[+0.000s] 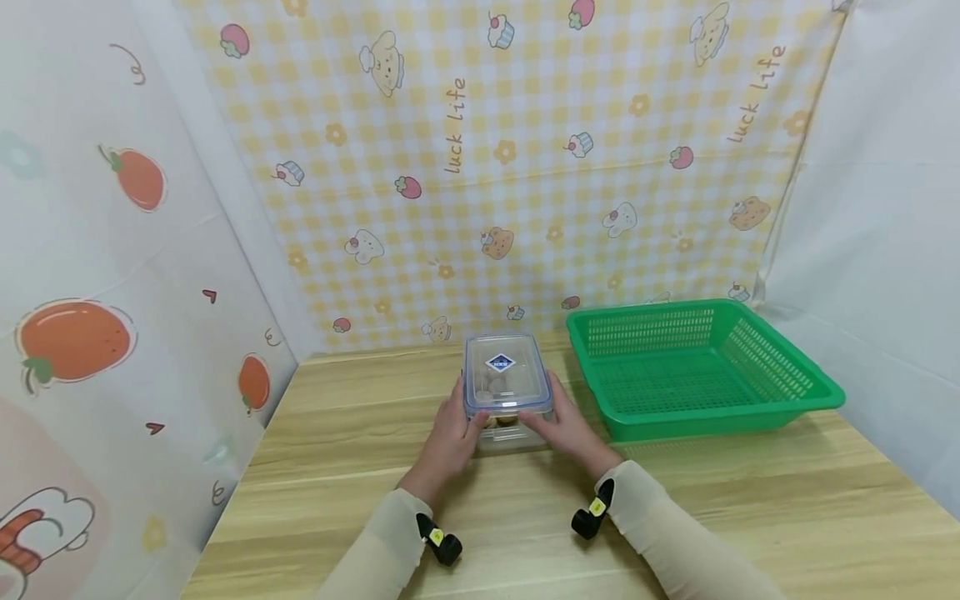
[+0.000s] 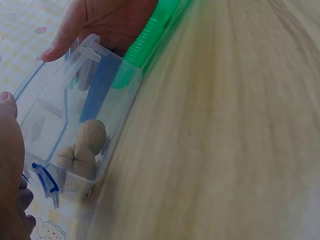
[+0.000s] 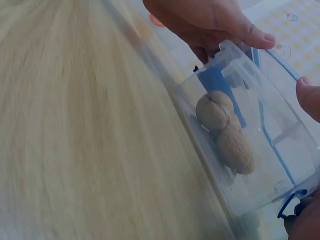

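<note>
A clear plastic food container [image 1: 517, 437] with a blue-edged lid [image 1: 525, 375] is between my two hands at the middle of the wooden table. My left hand [image 1: 452, 429] grips its left side, thumb along the lid's near edge. On the opposite side my right hand [image 1: 568, 423] holds it the same way. Several walnuts [image 3: 215, 110] lie inside, seen through the wall in both wrist views. A blue side clip [image 2: 47, 182] sticks out from the container by my left fingers. Another blue clip [image 3: 291, 204] shows near my right hand.
A green plastic basket [image 1: 615, 427] with mesh sides stands to the right of the container. The wooden tabletop [image 1: 337, 442] runs back to a yellow checked cloth [image 1: 540, 208]. Printed cloth [image 1: 187, 250] hangs at left, and a white one [image 1: 870, 233] at right.
</note>
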`<state>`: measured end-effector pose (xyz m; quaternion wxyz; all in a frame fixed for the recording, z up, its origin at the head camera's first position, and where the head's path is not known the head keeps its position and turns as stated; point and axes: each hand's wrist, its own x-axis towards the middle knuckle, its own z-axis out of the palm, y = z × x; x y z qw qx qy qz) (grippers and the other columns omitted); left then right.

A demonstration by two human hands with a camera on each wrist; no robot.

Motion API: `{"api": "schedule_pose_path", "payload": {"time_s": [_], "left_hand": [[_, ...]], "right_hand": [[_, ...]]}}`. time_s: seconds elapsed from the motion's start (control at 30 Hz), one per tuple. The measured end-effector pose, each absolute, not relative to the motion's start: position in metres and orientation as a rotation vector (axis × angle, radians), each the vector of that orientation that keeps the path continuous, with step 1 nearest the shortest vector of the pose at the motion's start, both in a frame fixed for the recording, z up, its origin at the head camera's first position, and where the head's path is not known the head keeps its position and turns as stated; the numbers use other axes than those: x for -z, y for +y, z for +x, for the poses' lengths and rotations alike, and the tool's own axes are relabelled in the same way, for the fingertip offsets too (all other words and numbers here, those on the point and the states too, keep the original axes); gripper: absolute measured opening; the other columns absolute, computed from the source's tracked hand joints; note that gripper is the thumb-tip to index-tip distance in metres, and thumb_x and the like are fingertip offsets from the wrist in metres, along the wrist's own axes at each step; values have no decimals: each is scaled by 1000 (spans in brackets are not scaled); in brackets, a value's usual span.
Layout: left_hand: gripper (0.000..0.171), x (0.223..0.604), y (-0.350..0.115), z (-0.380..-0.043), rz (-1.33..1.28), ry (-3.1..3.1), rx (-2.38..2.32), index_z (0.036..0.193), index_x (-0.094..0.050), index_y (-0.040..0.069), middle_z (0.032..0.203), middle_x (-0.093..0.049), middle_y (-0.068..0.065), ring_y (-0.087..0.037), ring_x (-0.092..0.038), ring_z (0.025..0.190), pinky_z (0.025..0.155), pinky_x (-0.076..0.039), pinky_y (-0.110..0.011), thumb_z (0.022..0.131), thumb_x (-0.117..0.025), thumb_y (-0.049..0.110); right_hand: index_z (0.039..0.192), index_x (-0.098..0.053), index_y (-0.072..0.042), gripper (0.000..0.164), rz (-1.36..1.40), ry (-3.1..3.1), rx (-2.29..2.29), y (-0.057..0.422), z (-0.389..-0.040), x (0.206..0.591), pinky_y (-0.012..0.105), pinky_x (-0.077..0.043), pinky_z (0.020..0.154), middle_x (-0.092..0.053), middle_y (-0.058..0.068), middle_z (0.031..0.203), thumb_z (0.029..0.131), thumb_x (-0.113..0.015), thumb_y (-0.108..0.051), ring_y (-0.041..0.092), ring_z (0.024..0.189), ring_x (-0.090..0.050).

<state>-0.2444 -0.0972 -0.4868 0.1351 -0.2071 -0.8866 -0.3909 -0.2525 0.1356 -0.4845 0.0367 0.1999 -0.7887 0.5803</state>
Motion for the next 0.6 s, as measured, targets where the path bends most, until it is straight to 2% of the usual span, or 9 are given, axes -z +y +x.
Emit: {"api": "schedule_pose_path", "payload": {"time_s": [0.13, 0.33, 0.6], "left_hand": [[76, 490, -96, -244, -576, -2603, 1074, 160, -10, -4, 160, -31, -25, -42, -35, 144, 120, -25, -54, 108, -41, 43], [77, 488, -94, -240, -548, -2645, 1025, 160, -10, -4, 163, -25, -23, -39, -30, 148, 121, -22, -52, 108, -41, 43], [78, 489, -93, -233, -543, -2673, 976, 158, -11, -7, 163, -23, -27, -42, -28, 148, 121, -23, -52, 108, -41, 44]], "right_hand": [[162, -14, -10, 90, 624, -2425, -1786, 136, -252, 484, 55, -27, 118, -38, 21, 158, 95, -73, -21, 39, 144, -37], [162, -13, -5, 89, 646, -2442, -1758, 139, -251, 484, 56, -29, 116, -39, 25, 156, 95, -72, -15, 42, 142, -40], [163, -12, -13, 93, 626, -2507, -1695, 142, -247, 490, 53, -30, 117, -38, 16, 159, 95, -72, -33, 36, 143, -40]]}}
